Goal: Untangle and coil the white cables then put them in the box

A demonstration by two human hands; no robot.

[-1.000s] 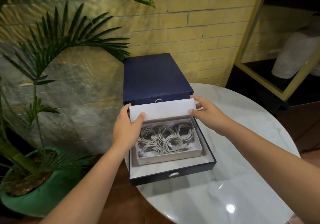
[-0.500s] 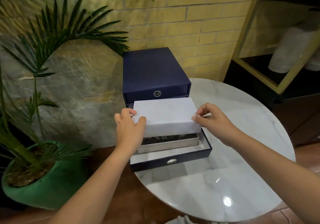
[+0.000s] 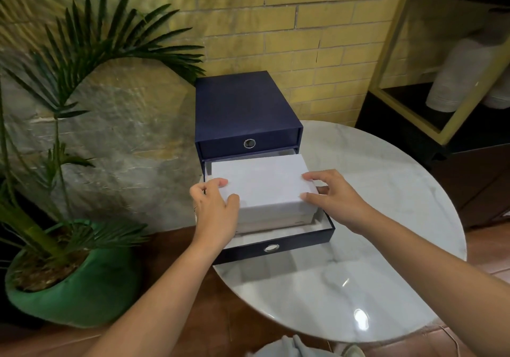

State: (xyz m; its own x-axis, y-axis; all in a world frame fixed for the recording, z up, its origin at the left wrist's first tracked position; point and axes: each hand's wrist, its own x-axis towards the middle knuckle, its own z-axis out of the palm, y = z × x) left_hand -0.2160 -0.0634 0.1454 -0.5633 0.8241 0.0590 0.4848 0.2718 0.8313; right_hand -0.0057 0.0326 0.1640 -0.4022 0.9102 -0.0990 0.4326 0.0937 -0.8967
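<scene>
Left hand [image 3: 214, 209] and right hand [image 3: 332, 198], fingers curled over the white lid's [image 3: 262, 182] ends, hold it on the box [image 3: 276, 219] inside the drawer [image 3: 303, 243].

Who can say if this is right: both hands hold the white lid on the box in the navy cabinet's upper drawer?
No. In the head view, the left hand and right hand hold the white lid on the box in the lower drawer.
</scene>
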